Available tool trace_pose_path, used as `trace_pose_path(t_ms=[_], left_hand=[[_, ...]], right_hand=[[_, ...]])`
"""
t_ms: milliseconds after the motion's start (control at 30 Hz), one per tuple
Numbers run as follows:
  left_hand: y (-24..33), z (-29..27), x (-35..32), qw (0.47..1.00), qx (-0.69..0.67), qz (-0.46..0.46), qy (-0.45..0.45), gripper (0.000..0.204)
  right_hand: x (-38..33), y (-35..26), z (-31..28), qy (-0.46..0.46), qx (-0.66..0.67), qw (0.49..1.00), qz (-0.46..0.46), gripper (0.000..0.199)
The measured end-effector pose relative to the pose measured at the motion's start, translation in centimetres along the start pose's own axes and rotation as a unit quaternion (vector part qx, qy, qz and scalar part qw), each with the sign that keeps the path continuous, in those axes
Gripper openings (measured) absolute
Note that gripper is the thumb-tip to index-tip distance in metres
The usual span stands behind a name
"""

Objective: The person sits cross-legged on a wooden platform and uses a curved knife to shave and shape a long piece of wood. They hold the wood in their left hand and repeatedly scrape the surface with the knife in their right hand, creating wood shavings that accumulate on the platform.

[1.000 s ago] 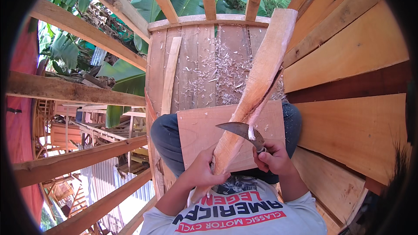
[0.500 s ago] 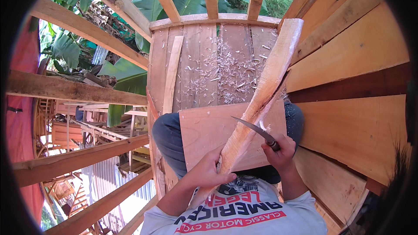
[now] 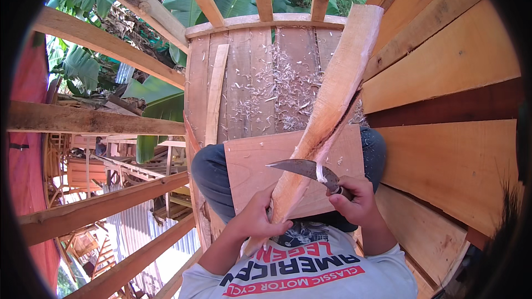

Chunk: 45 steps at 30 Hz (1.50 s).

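Note:
A long, rough-hewn piece of wood [image 3: 332, 97] slants from my torso up to the far right, with a dark crack along its right edge. Its near end is gripped by my left hand [image 3: 257, 217], thumb across the top. My right hand [image 3: 356, 196] is closed round the dark handle of a curved knife [image 3: 299, 167]. The blade lies across the wood, its tip pointing left past the far edge. A pale curl of shaving [image 3: 320, 173] clings to the blade. Beneath the wood, a flat board [image 3: 260, 158] rests over my lap.
Pale shavings [image 3: 288, 88] litter the plank floor [image 3: 238, 94] ahead. A narrow wood strip [image 3: 216, 94] lies there on the left. Slatted rails [image 3: 100, 119] stand at my left, and a wall of wide boards [image 3: 449, 160] rises close on my right.
The knife has slid nearer to me along the wood, its blade now turned flatter and showing more of its side. A shaving has curled up on it. The wood's far end has shifted slightly up and left.

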<state>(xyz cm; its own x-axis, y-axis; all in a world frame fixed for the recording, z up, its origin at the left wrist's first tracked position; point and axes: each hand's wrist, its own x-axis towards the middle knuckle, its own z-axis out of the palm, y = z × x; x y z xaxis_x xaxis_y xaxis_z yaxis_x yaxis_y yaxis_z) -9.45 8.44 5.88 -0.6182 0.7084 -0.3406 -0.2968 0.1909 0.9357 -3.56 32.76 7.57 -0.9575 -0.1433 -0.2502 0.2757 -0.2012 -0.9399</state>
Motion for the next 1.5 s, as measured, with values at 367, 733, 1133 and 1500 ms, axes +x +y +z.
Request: trace_pose_path(t_ms=[367,733,1133,1500], left_hand=[[-1.0,-0.1,0.9,0.999,0.021,-0.042,-0.009,0.079],[0.3,-0.3,1.3,0.999,0.022,0.047,-0.004,0.073],[-0.1,-0.5,0.5,1.000,-0.021,0.001,-0.008,0.082],[-1.3,-0.4,1.1,0.997,0.025,-0.004,0.068,0.075]], right_hand=[[1.4,2.4,-1.4,0.186,-0.197,0.940,-0.206,0.019],[0.0,0.7,-1.7,-0.101,0.111,0.980,0.134,0.014],[2.0,1.1,0.4,0.178,-0.360,0.881,-0.248,0.016],[-0.6,2.4,-3.0,0.083,-0.002,0.993,-0.080,0.011]])
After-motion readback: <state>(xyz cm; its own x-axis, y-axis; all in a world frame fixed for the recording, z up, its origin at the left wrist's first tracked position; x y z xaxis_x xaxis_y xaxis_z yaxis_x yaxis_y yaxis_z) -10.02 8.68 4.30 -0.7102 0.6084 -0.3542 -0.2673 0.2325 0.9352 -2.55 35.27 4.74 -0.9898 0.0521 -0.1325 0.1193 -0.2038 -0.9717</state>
